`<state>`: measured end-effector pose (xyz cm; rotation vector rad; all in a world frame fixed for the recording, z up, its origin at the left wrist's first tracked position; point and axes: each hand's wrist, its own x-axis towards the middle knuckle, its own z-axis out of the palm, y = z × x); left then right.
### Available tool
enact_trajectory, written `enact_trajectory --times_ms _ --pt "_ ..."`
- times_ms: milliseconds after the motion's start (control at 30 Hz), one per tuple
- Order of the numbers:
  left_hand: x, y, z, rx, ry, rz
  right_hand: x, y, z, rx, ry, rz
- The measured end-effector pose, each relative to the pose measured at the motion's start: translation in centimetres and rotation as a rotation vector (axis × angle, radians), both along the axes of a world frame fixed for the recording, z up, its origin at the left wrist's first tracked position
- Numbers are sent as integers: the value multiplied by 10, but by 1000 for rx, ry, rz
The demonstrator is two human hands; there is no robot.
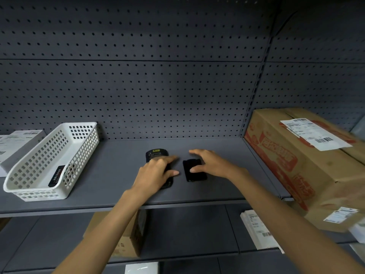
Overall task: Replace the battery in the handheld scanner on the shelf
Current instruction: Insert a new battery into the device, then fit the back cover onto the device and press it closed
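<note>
Scanner (157, 154): black handheld unit, lying flat on the grey shelf (118, 175) at centre frame, back side up; a yellow label shows at its far end. Its near half is hidden under the left hand.
Flat black piece (194, 171): lies on the shelf just right of the scanner, apart from it. Battery or battery cover; cannot tell which.
Left hand (156, 173): rests palm down on the scanner, fingers loosely spread, index finger extended toward the right. It appears to steady the unit rather than grip it.
Right hand (209, 164): hovers over the flat black piece, fingers spread wide, thumb at its near left edge. Not closed on it; contact cannot be confirmed.
White basket (25, 186): left of frame, on the same shelf. Holds 1 dark labelled block (57, 176), possibly a battery.
Cardboard box (296, 165): right of frame, well apart from the hands.
Step in hand: judged to be mid-swap, with the back of the scanner open or being opened.
Handling, scanner: likely rigid, moderately heavy, smooth plastic casing. Grip across the 2 long sides, clear of the battery bay.
Handling, flat piece: likely light, stiff and thin. Pinch by the 2 opposite long edges; lying flat, it may need tipping up by 1 edge first.
Risk: the piece could slide on the smooth shelf.
</note>
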<state>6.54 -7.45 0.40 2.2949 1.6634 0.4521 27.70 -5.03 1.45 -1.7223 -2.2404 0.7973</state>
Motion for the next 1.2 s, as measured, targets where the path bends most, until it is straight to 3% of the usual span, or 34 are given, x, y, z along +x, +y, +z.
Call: enact_trajectory --times_ms 267,667,1033,1200 --pt "27 15 0 -99 144 -100 21 0 -7 -82 -10 -29" --pt "39 32 -4 -224 184 -177 27 11 -13 -145 -22 17" --pt "39 35 -10 -138 -32 -203 23 9 -10 -60 45 11" --pt "42 34 -13 -78 -212 -175 16 9 -8 6 111 -16"
